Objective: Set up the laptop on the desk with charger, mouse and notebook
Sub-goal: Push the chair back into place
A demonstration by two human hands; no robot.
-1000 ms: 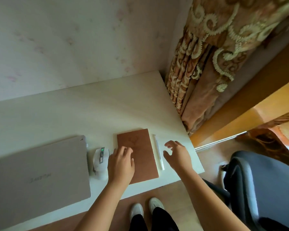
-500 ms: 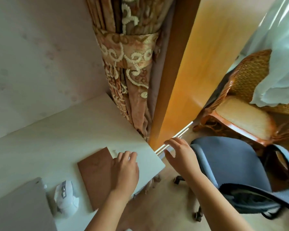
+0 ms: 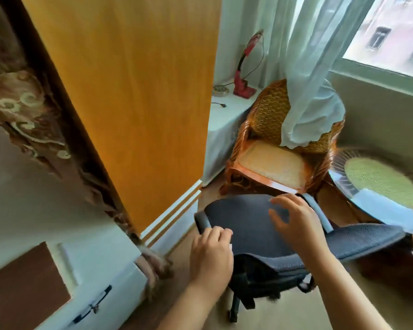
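The brown notebook (image 3: 26, 289) lies on the white desk (image 3: 100, 236) at the bottom left, with a white pen (image 3: 66, 265) along its right side. The laptop, mouse and charger are out of view. Both my hands are off the desk and over a blue office chair (image 3: 248, 217). My left hand (image 3: 210, 256) has its fingers curled at the seat's near-left edge, just below the left armrest (image 3: 202, 221); the fingertips are hidden. My right hand (image 3: 296, 222) hovers over the seat with its fingers spread and holds nothing.
A desk drawer with a black handle (image 3: 93, 303) faces the floor. An orange wooden panel (image 3: 134, 91) and a patterned curtain (image 3: 29, 110) rise behind the desk. A wicker chair (image 3: 277, 158), a round glass table (image 3: 382, 182) and a red lamp (image 3: 243, 75) stand by the window.
The view has swung right, away from the laptop and mouse. My left hand left the notebook and desk, and both hands moved over to the blue chair.
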